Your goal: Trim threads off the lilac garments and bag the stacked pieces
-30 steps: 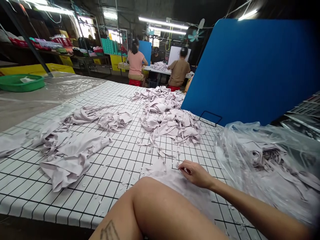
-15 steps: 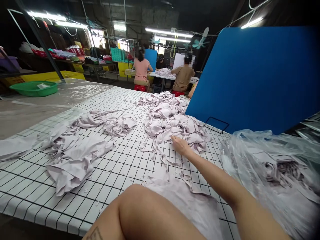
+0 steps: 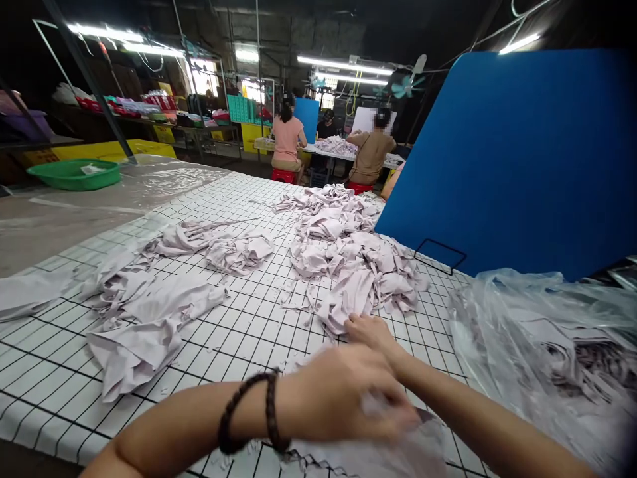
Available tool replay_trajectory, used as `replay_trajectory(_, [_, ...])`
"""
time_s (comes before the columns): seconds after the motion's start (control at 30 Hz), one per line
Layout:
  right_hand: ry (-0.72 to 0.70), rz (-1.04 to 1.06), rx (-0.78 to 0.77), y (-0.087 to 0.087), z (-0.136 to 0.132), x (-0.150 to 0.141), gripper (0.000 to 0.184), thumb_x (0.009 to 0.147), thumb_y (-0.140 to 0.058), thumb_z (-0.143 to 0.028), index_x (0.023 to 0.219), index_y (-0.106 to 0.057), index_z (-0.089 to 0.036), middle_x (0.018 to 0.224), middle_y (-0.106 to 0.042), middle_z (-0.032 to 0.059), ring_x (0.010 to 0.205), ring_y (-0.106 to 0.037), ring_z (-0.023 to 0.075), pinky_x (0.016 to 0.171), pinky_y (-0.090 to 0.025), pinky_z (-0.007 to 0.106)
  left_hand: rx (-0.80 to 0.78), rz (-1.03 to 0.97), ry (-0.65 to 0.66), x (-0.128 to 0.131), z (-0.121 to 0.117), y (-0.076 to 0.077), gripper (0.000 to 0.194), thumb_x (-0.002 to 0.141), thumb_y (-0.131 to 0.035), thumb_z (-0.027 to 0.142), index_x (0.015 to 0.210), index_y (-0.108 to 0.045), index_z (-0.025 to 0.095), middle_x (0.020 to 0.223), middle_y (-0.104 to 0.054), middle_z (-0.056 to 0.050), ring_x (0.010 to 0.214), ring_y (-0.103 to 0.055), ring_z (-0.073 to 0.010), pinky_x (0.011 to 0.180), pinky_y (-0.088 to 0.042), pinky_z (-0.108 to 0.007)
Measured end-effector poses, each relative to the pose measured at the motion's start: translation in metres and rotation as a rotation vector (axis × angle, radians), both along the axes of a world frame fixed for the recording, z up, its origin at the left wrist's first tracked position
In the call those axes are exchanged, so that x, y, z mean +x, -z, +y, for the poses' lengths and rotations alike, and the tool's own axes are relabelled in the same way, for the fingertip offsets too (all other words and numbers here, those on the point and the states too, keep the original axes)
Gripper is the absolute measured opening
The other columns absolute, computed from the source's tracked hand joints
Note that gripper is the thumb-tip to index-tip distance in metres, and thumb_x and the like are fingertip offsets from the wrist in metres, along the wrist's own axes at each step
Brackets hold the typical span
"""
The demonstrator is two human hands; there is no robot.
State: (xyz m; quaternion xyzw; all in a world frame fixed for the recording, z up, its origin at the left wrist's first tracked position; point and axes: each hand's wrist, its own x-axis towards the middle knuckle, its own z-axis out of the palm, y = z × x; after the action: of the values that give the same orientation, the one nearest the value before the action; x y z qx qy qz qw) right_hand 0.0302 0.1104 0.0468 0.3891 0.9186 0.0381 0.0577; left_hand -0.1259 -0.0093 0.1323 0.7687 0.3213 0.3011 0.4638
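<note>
My right hand (image 3: 371,332) is closed on the near edge of a pale lilac fabric piece (image 3: 351,295), at the front of a crumpled fabric pile (image 3: 348,245). In front of it, my left hand (image 3: 343,392), with a dark braided bracelet on the wrist, reaches across from the left. Motion smears its curled fingers. Pale material shows at those fingers, but whether they grip it is unclear. Below both hands lies another pale fabric piece (image 3: 423,445), partly covered by the left hand.
More crumpled fabric (image 3: 159,299) lies to the left on the grid-patterned table (image 3: 239,318). A clear plastic bag (image 3: 488,332) with folded fabric stands at right, before a blue board (image 3: 517,159). A green basin (image 3: 74,174) sits far left. Several people work in the back.
My right hand has come nearer, drawing a fabric piece from the pile's front. My left hand has swung into view at the lower middle, where a bent bare limb showed before.
</note>
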Motion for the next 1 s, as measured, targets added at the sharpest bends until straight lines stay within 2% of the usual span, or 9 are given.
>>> replay_trajectory(0.07, [0.081, 0.058, -0.066, -0.005, -0.008, 0.02, 0.018, 0.086, -0.046, -0.02, 0.094, -0.062, -0.019, 0.096, -0.063, 0.0085, 0.078, -0.061, 0.0189, 0.062, -0.041, 0.026, 0.142, 0.106, -0.241, -0.022, 0.023, 0.01, 0.019, 0.085, -0.054, 0.032, 0.087, -0.071, 0.022, 0.088, -0.069, -0.005, 0.082, -0.059, -0.0182, 0.077, -0.045, -0.03])
replay_trajectory(0.13, [0.165, 0.2, -0.076, -0.008, -0.001, 0.027, 0.023, 0.089, -0.043, -0.025, 0.104, -0.06, -0.022, 0.105, -0.062, 0.0069, 0.082, -0.062, 0.0178, 0.065, -0.042, 0.026, 0.127, 0.248, -0.412, -0.044, 0.05, 0.029, 0.02, 0.083, -0.054, 0.031, 0.083, -0.071, 0.02, 0.08, -0.069, -0.004, 0.073, -0.06, -0.0177, 0.066, -0.044, -0.028])
replay_trajectory(0.3, [0.371, 0.431, -0.133, 0.004, 0.043, -0.011, 0.045, 0.086, -0.05, -0.042, 0.123, -0.048, -0.017, 0.125, -0.052, 0.0134, 0.093, -0.059, 0.0213, 0.071, -0.044, 0.029, 0.036, 0.302, -0.611, -0.069, 0.101, 0.072, 0.019, 0.079, -0.056, 0.029, 0.078, -0.071, 0.018, 0.077, -0.07, -0.005, 0.069, -0.061, -0.0182, 0.061, -0.043, -0.025])
replay_trajectory(0.43, [0.528, 0.412, -0.306, 0.008, 0.068, -0.026, 0.027, 0.078, -0.06, -0.034, 0.092, -0.061, -0.011, 0.096, -0.064, 0.0133, 0.085, -0.06, 0.0231, 0.063, -0.042, 0.027, 0.03, 0.216, -0.661, -0.068, 0.125, 0.071, 0.018, 0.075, -0.059, 0.025, 0.085, -0.072, 0.017, 0.08, -0.07, -0.006, 0.07, -0.061, -0.0184, 0.063, -0.044, -0.025])
replay_trajectory(0.53, [0.474, 0.462, -0.386, -0.011, 0.071, -0.005, 0.019, 0.076, -0.061, -0.032, 0.073, -0.06, -0.013, 0.075, -0.063, 0.005, 0.07, -0.059, 0.0165, 0.057, -0.04, 0.023, 0.074, 0.119, -0.666, -0.061, 0.144, 0.058, 0.02, 0.077, -0.057, 0.022, 0.091, -0.071, 0.017, 0.09, -0.069, -0.008, 0.077, -0.06, -0.0189, 0.07, -0.045, -0.026])
replay_trajectory(0.63, [0.271, 0.684, -0.367, -0.052, 0.063, 0.028, 0.023, 0.08, -0.058, -0.037, 0.073, -0.059, -0.016, 0.074, -0.061, 0.0016, 0.068, -0.055, 0.0135, 0.059, -0.04, 0.022, 0.097, -0.032, -0.481, -0.039, 0.169, 0.04, 0.025, 0.077, -0.057, 0.017, 0.099, -0.068, 0.016, 0.106, -0.065, -0.009, 0.091, -0.058, -0.0189, 0.078, -0.045, -0.027])
replay_trajectory(0.73, [0.105, 0.941, -0.343, -0.105, 0.057, 0.06, 0.022, 0.081, -0.058, -0.038, 0.079, -0.06, -0.016, 0.076, -0.059, 0.0021, 0.069, -0.053, 0.0134, 0.06, -0.042, 0.024, -0.065, -0.176, -0.127, -0.004, 0.194, 0.019, 0.03, 0.075, -0.061, 0.017, 0.105, -0.063, 0.015, 0.106, -0.063, -0.009, 0.089, -0.058, -0.0165, 0.075, -0.045, -0.025])
replay_trajectory(0.87, [0.113, 1.226, -0.445, -0.165, 0.059, 0.093, 0.023, 0.08, -0.062, -0.039, 0.085, -0.057, -0.018, 0.068, -0.053, -0.0013, 0.054, -0.044, 0.009, 0.047, -0.036, 0.021, -0.317, -0.266, 0.173, 0.038, 0.215, -0.001, 0.028, 0.074, -0.067, 0.029, 0.095, -0.062, 0.012, 0.088, -0.063, -0.005, 0.073, -0.057, -0.0127, 0.062, -0.043, -0.022])
replay_trajectory(1.0, [0.18, 1.373, -0.448, -0.192, 0.063, 0.111, 0.026, 0.078, -0.065, -0.042, 0.085, -0.053, -0.02, 0.066, -0.05, -0.0025, 0.05, -0.043, 0.0087, 0.041, -0.034, 0.02, -0.418, -0.291, 0.35, 0.06, 0.213, 0.005, 0.038, 0.071, -0.072, 0.034, 0.101, -0.06, 0.016, 0.097, -0.062, -0.006, 0.081, -0.059, -0.0144, 0.066, -0.046, -0.022])
